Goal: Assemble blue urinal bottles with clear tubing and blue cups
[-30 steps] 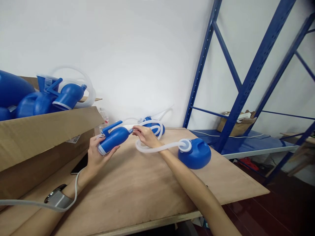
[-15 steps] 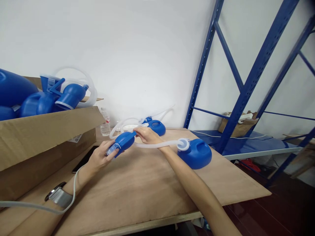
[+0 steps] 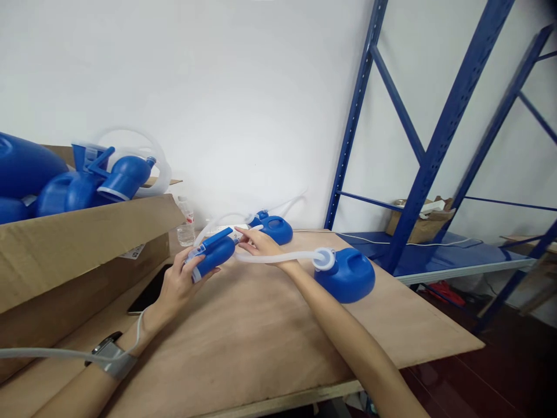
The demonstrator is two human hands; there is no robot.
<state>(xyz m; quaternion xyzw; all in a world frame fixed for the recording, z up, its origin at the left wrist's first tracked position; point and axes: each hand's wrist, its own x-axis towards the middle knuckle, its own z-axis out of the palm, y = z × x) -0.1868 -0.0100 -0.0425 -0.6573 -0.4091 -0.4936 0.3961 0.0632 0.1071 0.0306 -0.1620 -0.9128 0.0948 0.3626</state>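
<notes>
My left hand [image 3: 180, 283] is wrapped round a blue plastic urinal funnel [image 3: 220, 255], which has a flat blue flap on top and a pale rim facing the wrist. At the funnel's far, narrow end, the fingertips of my right hand [image 3: 261, 244] are pinched together; what exactly lies between them is partly hidden. A soft translucent hose [image 3: 287, 256] passes beneath the right hand. It runs to the white cap of a blue urinal bottle [image 3: 350, 276] lying on the wooden table [image 3: 261, 337]. A second blue bottle [image 3: 278, 230] lies farther back.
At left, an open cardboard box [image 3: 87, 232] holds several blue bottles and funnels with coiled hose. A phone [image 3: 148, 290] and a clear water bottle [image 3: 186, 226] are beside it. A blue metal rack [image 3: 439, 157] stands right of the table. A pale cable crosses my left wrist.
The funnel has been turned in my left hand, so its flap now faces up. My right fingers have gone from the flap's end to the funnel's narrow end.
</notes>
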